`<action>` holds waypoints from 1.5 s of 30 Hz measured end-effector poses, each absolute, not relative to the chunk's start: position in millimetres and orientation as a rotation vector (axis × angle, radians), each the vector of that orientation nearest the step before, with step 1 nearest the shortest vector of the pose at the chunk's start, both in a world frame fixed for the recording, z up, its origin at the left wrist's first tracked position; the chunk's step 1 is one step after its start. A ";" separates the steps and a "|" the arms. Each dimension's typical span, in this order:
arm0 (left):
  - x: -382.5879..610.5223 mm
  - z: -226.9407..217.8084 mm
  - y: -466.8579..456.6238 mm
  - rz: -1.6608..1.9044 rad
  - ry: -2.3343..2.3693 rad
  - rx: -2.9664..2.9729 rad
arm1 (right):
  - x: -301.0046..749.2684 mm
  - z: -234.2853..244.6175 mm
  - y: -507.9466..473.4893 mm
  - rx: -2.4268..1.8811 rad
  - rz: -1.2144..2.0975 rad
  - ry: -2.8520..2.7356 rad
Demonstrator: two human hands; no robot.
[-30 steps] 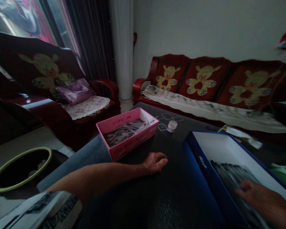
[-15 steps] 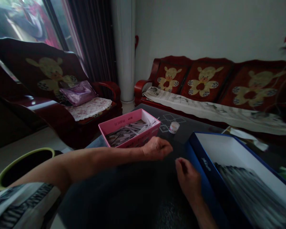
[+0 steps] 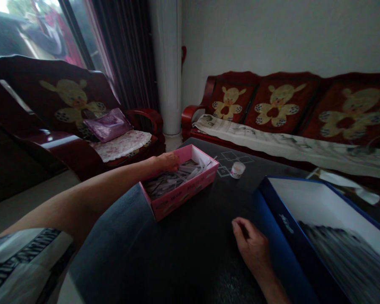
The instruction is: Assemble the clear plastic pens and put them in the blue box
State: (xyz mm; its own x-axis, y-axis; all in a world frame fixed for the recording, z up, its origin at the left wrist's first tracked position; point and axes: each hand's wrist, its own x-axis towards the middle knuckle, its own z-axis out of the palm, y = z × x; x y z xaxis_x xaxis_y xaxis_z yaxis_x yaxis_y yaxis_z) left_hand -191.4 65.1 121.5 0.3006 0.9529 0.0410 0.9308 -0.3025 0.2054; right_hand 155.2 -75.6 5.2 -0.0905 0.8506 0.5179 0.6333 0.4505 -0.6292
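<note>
My left hand [image 3: 168, 162] reaches over the far left wall of a pink box [image 3: 190, 188]. Its fingers dip toward the many thin, whitish sticks [image 3: 164, 182] heaped inside, and the fingertips are too unclear to show whether they hold one. My right hand [image 3: 251, 242] hovers above the dark table, closed with thumb and forefinger together; anything pinched there is too small to make out. Just right of it stands a blue box [image 3: 280, 223] with a white inside, holding a bundle of long, thin dark items [image 3: 345, 253].
A small white tub [image 3: 237, 169] sits on the dark table [image 3: 190, 249] beyond my hands. White strips [image 3: 351, 183] lie behind the blue box. A wooden sofa [image 3: 256, 101] and an armchair [image 3: 72, 114] with a purple bag [image 3: 109, 124] stand around the table.
My left hand has moved from near the right hand, in front of the pink box, left and away to over that box. The right hand stays closed in nearly the same place.
</note>
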 end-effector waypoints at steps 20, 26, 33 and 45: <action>-139.3 191.1 -15.0 0.141 1.641 2.478 | 143.6 22.4 -83.6 -1.202 0.982 -1.377; -61.3 145.0 -85.4 -0.149 1.255 2.526 | 124.5 35.5 -96.1 -0.828 1.740 -0.835; -60.6 169.5 -67.9 -0.169 1.084 2.559 | 137.0 28.1 -83.2 -0.918 1.688 -0.554; -182.3 130.6 40.1 -0.364 2.066 2.331 | 172.8 22.1 -62.1 -0.861 1.693 -0.458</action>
State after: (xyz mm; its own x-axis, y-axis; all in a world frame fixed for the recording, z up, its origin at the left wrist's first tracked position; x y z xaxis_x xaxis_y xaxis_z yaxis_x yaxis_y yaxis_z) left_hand -182.3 40.1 130.6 0.1051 0.9787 -0.1763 0.9800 -0.1320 -0.1486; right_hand 172.8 -62.1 22.1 -0.1070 0.9457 -0.3070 -0.6619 -0.2982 -0.6877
